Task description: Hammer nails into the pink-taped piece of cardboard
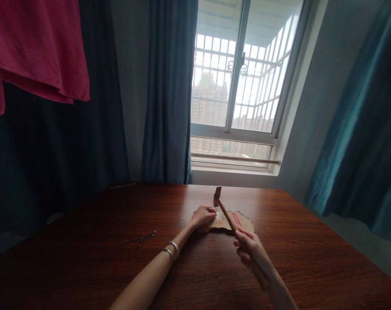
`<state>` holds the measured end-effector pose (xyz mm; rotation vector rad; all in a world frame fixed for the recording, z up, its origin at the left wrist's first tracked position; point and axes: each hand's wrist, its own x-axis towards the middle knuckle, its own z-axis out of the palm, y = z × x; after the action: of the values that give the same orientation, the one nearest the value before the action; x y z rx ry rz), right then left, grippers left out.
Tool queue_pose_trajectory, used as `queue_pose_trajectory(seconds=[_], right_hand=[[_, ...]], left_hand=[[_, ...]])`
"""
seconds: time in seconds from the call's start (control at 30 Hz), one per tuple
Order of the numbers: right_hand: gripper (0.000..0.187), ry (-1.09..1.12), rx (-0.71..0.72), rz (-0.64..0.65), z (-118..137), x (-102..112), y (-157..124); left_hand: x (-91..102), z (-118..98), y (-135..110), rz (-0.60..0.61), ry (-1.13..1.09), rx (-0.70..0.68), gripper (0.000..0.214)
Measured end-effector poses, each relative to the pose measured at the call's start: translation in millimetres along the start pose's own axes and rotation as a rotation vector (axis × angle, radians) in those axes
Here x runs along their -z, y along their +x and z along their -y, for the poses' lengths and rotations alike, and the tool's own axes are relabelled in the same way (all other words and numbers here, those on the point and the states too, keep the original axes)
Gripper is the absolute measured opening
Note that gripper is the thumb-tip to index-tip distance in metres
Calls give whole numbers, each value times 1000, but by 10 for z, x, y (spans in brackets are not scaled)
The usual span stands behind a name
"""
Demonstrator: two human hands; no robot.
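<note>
My right hand (249, 246) is wrapped round the wooden handle of a hammer (226, 214), whose head is raised just above my left fingertips. My left hand (204, 215) is closed in a pinch on a thin upright nail (216, 210), mostly hidden by the fingers and the hammer head. Both are over a tan piece of what looks like cardboard (246, 221), with ragged edges and pink and orange markings. It lies flat on the table, and my left hand rests on its left part. Several loose long dark nails (143, 238) lie to the left of my left forearm.
The brown wooden table (85, 267) reaches to the wall below a barred window (234, 86). Dark blue curtains (169, 94) hang at the left and right. A pink cloth (40, 47) hangs at the upper left, above the table.
</note>
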<state>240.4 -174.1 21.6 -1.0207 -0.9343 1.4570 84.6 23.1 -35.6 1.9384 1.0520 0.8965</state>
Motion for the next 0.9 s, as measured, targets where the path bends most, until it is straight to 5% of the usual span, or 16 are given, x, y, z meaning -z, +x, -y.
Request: queue_pose_trajectory(seconds=[0.9], right_hand=[[49, 38, -21, 6, -9, 61, 29]], left_hand=[[21, -108, -64, 6, 85, 39, 20]])
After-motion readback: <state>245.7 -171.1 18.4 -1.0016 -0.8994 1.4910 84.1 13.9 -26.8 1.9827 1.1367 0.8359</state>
